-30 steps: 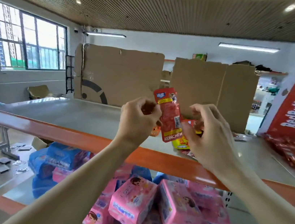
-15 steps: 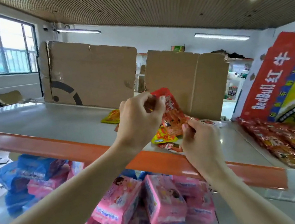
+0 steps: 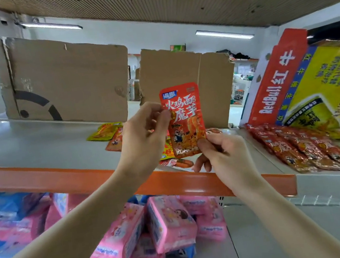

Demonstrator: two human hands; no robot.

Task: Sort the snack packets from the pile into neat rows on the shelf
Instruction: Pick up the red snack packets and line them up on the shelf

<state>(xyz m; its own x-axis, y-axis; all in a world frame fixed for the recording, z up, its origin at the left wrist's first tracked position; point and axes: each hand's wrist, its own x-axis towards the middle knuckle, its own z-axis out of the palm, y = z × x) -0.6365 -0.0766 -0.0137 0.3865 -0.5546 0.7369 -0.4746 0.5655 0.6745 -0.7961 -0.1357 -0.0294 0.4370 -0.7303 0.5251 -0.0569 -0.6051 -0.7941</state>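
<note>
Head view: left hand [image 3: 144,139] and right hand [image 3: 223,154] both pinch upright red snack packet [image 3: 184,120] above shelf [image 3: 57,142]; sorted row [image 3: 302,145] right.

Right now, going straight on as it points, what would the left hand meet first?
The left hand, pinching the red packet, would probably meet the standing cardboard sheet; depth unclear.

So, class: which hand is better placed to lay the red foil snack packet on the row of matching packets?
Probably right. The right hand pinches the red foil snack packet at its lower corner and is nearer the row of red packets; the left hand is farther.
</note>
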